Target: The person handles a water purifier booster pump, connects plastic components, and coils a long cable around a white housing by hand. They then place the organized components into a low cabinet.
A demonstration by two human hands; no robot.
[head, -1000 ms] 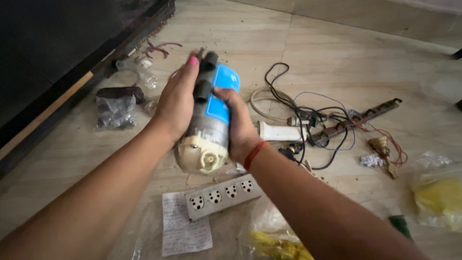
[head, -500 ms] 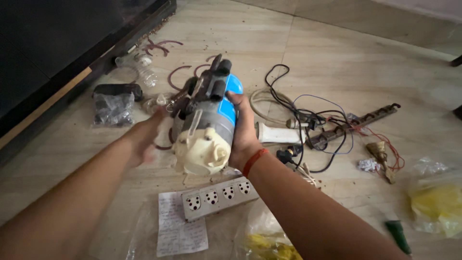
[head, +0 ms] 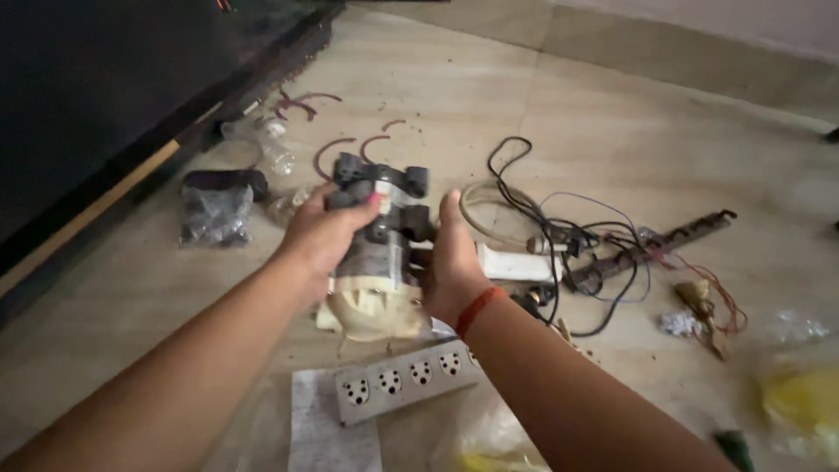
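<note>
1. Hands of the person hold a small pump (head: pixel 377 253) above the floor (head: pixel 612 105), one hand on each side of it
2. Left hand (head: pixel 322 234) grips the left side of the pump near its dark upper end; its fingers (head: pixel 354 208) are curled and pressed together over the black head
3. Right hand (head: pixel 453 262) lies flat against the right side of the pump, with the thumb (head: pixel 450 208) pointing up beside the black head; its other fingers are behind the pump, so I cannot tell if they are spread or close together
4. On the right wrist sits a red thread band (head: pixel 479 308)
5. Pump has a black head at the far end, a grey middle body and a cream-coloured base (head: pixel 376 310) that faces the camera; it is tilted, with the head pointing away from the person
6. Just under the pump, on the floor, lies a grey power strip (head: pixel 406 381) with several sockets, and beside it a sheet of paper (head: pixel 332 433)
7. To the right of the right hand lies a white block (head: pixel 516 264), and past it a bunch of black and coloured wires (head: pixel 577 240) with a long dark bar (head: pixel 651 252)
8. To the left of the left hand lies a black plastic bag (head: pixel 214 214), near the edge of a dark cabinet (head: pixel 105 96)
9. At the far right a yellow bag (head: pixel 800 406) lies on the floor, well apart from the hands
</note>
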